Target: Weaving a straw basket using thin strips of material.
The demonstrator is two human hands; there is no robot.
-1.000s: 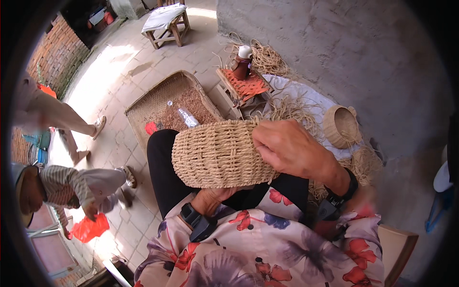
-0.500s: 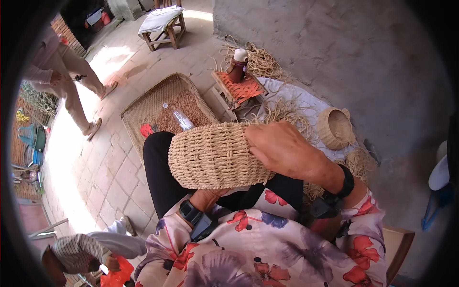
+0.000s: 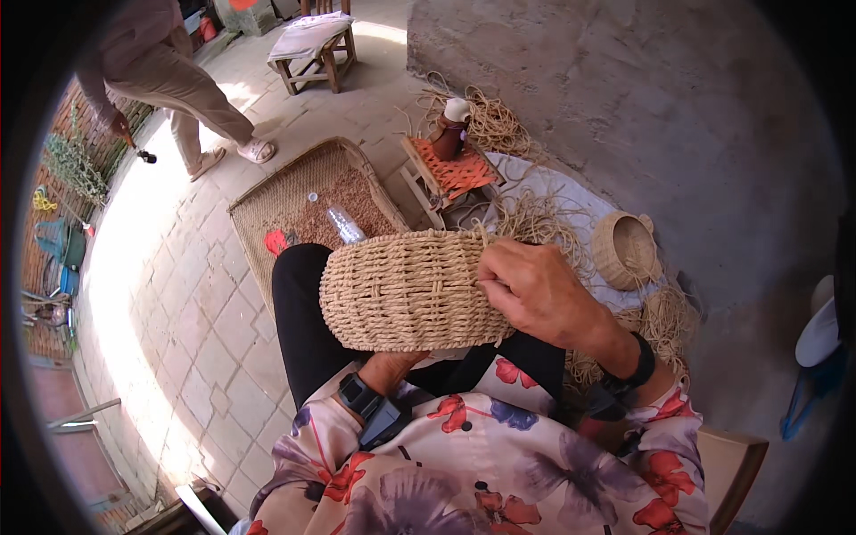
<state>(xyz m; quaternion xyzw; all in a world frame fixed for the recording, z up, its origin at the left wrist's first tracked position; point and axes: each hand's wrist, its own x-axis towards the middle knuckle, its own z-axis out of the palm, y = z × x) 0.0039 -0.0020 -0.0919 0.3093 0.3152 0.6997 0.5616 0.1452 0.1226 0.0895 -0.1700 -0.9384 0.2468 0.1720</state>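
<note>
One hand [image 3: 546,292], the right, is curling against a basket [image 3: 410,292]; the left hand [image 3: 392,367] is reaching underneath; hidden fingertips are leaving both grips unclear. Between them, its tan weave is bulging.

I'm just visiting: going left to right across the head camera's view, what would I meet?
Standing person → small white disc → large woven basket → the right hand's fingers → small round basket → a white object, its kind unclear.
</note>
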